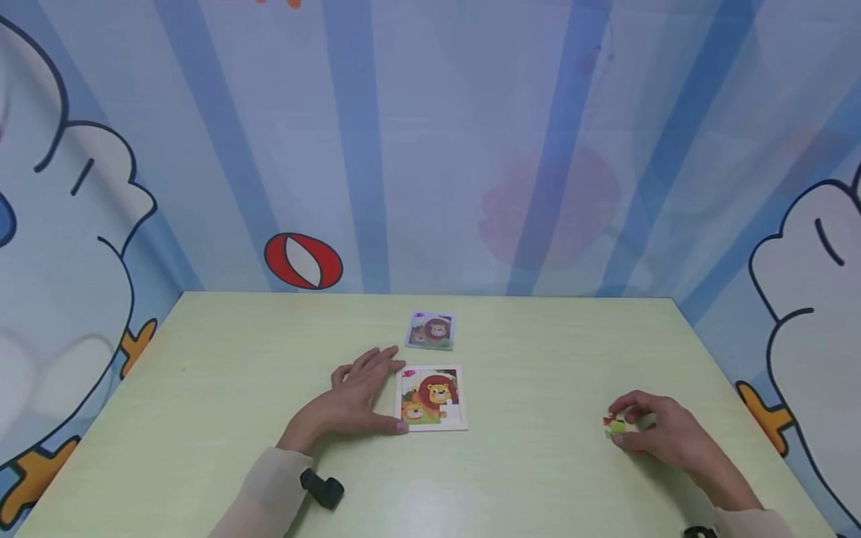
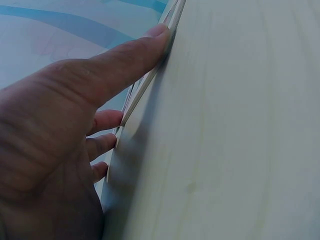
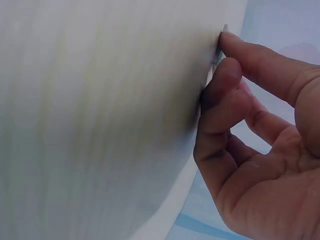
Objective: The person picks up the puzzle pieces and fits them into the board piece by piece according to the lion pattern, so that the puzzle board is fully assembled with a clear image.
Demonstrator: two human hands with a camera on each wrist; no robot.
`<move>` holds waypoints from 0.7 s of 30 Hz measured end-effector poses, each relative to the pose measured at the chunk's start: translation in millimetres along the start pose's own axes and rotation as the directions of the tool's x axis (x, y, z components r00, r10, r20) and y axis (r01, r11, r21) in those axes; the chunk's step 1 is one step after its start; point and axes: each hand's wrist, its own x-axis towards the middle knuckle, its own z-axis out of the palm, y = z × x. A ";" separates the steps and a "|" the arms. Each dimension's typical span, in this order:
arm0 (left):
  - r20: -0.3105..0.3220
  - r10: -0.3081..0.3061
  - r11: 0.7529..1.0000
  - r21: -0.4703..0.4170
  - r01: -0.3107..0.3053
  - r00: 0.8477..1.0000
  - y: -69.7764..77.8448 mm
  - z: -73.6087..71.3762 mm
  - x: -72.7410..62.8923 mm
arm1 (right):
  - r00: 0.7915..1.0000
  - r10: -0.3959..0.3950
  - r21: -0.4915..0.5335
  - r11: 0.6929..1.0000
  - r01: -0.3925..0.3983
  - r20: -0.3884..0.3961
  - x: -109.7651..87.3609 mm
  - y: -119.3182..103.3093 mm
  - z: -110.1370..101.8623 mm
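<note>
A lion jigsaw puzzle (image 1: 430, 407) in a white frame lies on the table, with a white gap at its lower right where the backing shows. My left hand (image 1: 359, 396) rests along its left side, thumb at the lower left corner and fingertips near the upper left. The board's thin edge (image 2: 145, 90) meets that thumb in the left wrist view. Far to the right, my right hand (image 1: 662, 433) pinches a small red, green and yellow puzzle piece (image 1: 613, 426) close to the tabletop. Fingers partly cover it; whether several pieces are there I cannot tell.
Just behind the puzzle lies a picture card (image 1: 430, 330) with the same lion scene. The pale wooden table (image 1: 525, 478) ends at a blue striped backdrop (image 1: 430, 149) with cartoon figures on both sides.
</note>
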 end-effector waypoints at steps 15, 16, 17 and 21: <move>-0.005 0.015 1.000 -0.011 -0.015 1.000 0.7 -0.4 0.3 | 1.000 -0.029 0.242 0.970 0.025 0.013 -4.0 -10.3 7.8; -0.006 0.014 1.000 -0.010 -0.014 1.000 0.8 -0.3 0.2 | 0.999 -0.040 0.259 0.965 0.033 0.021 -3.4 -12.5 8.5; -0.007 0.014 1.000 -0.011 -0.014 1.000 0.8 -0.3 0.1 | 0.998 -0.048 0.273 0.961 0.039 0.028 -2.6 -15.0 9.1; -0.004 0.009 1.000 -0.005 -0.009 1.000 0.3 0.7 0.5 | 0.995 -0.090 0.316 0.946 0.071 0.046 1.0 -25.0 14.3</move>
